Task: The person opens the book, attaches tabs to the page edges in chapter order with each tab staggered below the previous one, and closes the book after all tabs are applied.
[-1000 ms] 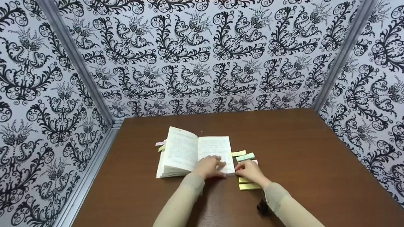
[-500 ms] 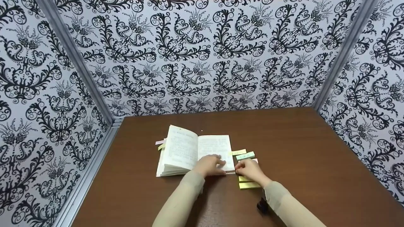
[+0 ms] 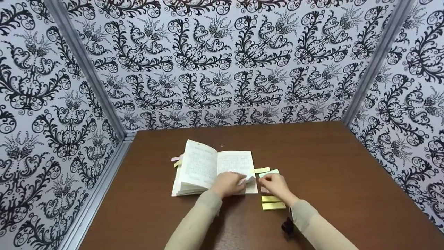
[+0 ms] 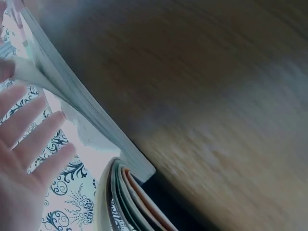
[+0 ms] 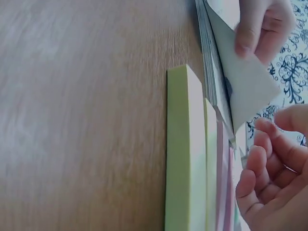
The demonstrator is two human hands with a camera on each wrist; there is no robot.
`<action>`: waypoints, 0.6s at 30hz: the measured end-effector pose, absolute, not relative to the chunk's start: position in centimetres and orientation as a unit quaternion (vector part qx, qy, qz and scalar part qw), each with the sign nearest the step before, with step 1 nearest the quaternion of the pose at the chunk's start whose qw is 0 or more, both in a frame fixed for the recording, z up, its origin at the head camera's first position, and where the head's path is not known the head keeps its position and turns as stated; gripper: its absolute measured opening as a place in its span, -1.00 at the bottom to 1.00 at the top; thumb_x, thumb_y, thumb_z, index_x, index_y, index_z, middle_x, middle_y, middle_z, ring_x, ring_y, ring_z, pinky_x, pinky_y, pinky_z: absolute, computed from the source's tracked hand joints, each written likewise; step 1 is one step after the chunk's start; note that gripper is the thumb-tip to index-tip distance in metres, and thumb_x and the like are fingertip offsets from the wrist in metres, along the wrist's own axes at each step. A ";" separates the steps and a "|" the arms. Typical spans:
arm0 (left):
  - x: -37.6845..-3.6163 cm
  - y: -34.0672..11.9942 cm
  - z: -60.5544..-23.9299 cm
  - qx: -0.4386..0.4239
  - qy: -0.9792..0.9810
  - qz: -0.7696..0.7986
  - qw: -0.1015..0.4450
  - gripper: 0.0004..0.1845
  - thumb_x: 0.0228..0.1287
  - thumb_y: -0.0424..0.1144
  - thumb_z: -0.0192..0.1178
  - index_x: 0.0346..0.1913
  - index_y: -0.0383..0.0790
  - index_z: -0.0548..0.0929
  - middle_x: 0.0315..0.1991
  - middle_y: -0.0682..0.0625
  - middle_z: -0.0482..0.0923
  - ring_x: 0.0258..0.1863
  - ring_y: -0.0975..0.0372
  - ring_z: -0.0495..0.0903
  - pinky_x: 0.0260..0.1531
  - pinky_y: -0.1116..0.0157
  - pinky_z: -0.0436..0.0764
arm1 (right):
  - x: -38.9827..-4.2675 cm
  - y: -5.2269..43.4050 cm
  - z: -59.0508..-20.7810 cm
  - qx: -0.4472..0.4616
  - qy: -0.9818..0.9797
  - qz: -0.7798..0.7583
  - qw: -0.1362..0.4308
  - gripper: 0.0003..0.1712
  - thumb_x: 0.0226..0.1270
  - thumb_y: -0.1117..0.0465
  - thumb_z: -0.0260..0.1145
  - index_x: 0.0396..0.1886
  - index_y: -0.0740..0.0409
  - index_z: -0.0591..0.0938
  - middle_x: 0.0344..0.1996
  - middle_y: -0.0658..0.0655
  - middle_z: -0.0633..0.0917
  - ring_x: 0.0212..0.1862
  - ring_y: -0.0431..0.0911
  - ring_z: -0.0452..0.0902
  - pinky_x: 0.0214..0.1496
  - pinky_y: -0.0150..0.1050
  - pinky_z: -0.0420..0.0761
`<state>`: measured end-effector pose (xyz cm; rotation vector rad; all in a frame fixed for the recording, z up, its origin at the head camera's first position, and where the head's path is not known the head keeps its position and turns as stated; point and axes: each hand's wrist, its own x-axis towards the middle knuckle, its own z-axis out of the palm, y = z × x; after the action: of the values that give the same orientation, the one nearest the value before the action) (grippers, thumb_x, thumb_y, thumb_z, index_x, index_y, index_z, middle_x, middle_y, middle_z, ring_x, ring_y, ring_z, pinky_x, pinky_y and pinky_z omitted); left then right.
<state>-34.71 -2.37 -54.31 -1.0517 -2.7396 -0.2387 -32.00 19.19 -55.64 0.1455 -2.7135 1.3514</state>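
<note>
An open book lies on the table, its left pages raised. My left hand is over the lower right page and pinches a lifted page between thumb and finger; in the left wrist view its other fingers are spread. Just right of the book, my right hand is over the sticky-note pads. Its fingers are loosely bent near the page corner, with nothing seen in them. A yellow pad lies nearest me, and a green pad shows beyond the right hand.
A yellow tab sticks out of the book's right edge. Pink and yellow tabs stick out at the left. A small black object rests by the right wrist on the brown table. Patterned walls surround the table.
The right page's lower corner has come up and is in my left hand's pinch. My right hand has moved slightly off the book's edge.
</note>
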 end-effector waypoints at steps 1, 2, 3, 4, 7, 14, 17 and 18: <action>-34.6 -2.4 -54.3 -0.356 -0.924 -0.073 0.118 -0.62 0.23 -0.06 0.22 0.11 -0.02 0.68 -0.09 0.10 0.70 -0.23 0.19 0.69 -0.27 0.24 0.62 | -31.9 19.1 -55.6 0.049 -0.893 0.444 0.061 -0.84 0.21 0.25 0.32 -0.49 0.21 0.74 -0.60 -0.07 0.63 -0.56 -0.22 0.41 -0.47 -0.31 0.45; -34.6 -2.4 -54.3 -0.357 -0.921 -0.066 0.139 -0.58 0.22 -0.06 0.23 0.15 -0.01 0.65 -0.04 0.10 0.68 -0.20 0.19 0.69 -0.26 0.23 0.62 | -31.9 19.1 -55.6 0.053 -0.892 0.443 0.068 -0.84 0.20 0.26 0.31 -0.51 0.22 0.73 -0.62 -0.09 0.62 -0.56 -0.23 0.40 -0.46 -0.32 0.44; -34.5 -2.3 -54.3 -0.360 -0.917 -0.062 0.162 -0.54 0.21 -0.06 0.24 0.19 0.00 0.62 0.01 0.09 0.66 -0.17 0.19 0.68 -0.24 0.23 0.63 | -31.8 19.0 -55.5 0.059 -0.892 0.441 0.075 -0.84 0.19 0.27 0.30 -0.52 0.22 0.72 -0.63 -0.10 0.60 -0.56 -0.23 0.39 -0.46 -0.33 0.43; -34.5 -2.3 -54.2 -0.365 -0.911 -0.059 0.185 -0.49 0.19 -0.07 0.26 0.24 0.00 0.58 0.06 0.08 0.63 -0.13 0.19 0.67 -0.21 0.23 0.63 | -31.8 19.0 -55.5 0.067 -0.893 0.437 0.083 -0.84 0.17 0.28 0.28 -0.54 0.22 0.71 -0.64 -0.10 0.59 -0.57 -0.23 0.37 -0.46 -0.32 0.42; -34.4 -2.0 -53.8 -0.379 -0.891 -0.054 0.242 -0.34 0.12 -0.08 0.33 0.34 0.00 0.46 0.20 0.04 0.53 0.01 0.17 0.61 -0.10 0.21 0.60 | -31.9 18.9 -55.5 0.097 -0.897 0.419 0.097 -0.86 0.15 0.31 0.27 -0.54 0.20 0.70 -0.62 -0.08 0.59 -0.55 -0.22 0.39 -0.43 -0.31 0.45; -33.9 -1.3 -52.5 -0.406 -0.859 0.019 0.311 -0.25 0.19 -0.04 0.30 0.45 0.08 0.29 0.40 0.02 0.29 0.34 0.12 0.32 0.26 0.03 0.34 | -32.5 17.8 -56.2 0.228 -0.906 0.349 0.074 -0.83 0.14 0.31 0.29 -0.27 0.27 0.72 -0.30 0.12 0.66 -0.24 0.00 0.58 -0.16 -0.04 0.58; -33.7 -1.0 -51.9 -0.419 -0.843 0.065 0.332 -0.23 0.16 0.12 0.29 0.44 0.12 0.31 0.44 0.04 0.24 0.39 0.13 0.25 0.32 0.00 0.22 | -32.8 17.1 -56.5 0.266 -0.900 0.340 0.055 -0.64 0.13 0.32 0.31 -0.05 0.34 0.65 -0.10 0.27 0.65 -0.06 0.15 0.59 -0.01 0.10 0.54; -33.7 -0.9 -51.7 -0.423 -0.836 0.081 0.339 -0.26 0.16 0.16 0.27 0.42 0.14 0.34 0.44 0.05 0.22 0.40 0.14 0.22 0.34 -0.01 0.19 | -32.8 16.9 -56.6 0.279 -0.898 0.336 0.052 -0.59 0.15 0.31 0.32 0.02 0.36 0.62 -0.03 0.31 0.63 0.02 0.19 0.56 0.05 0.13 0.51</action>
<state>-33.68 -0.91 -51.69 -1.1003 -2.1779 0.2121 -32.79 16.86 -56.58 0.8479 -2.7319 1.0215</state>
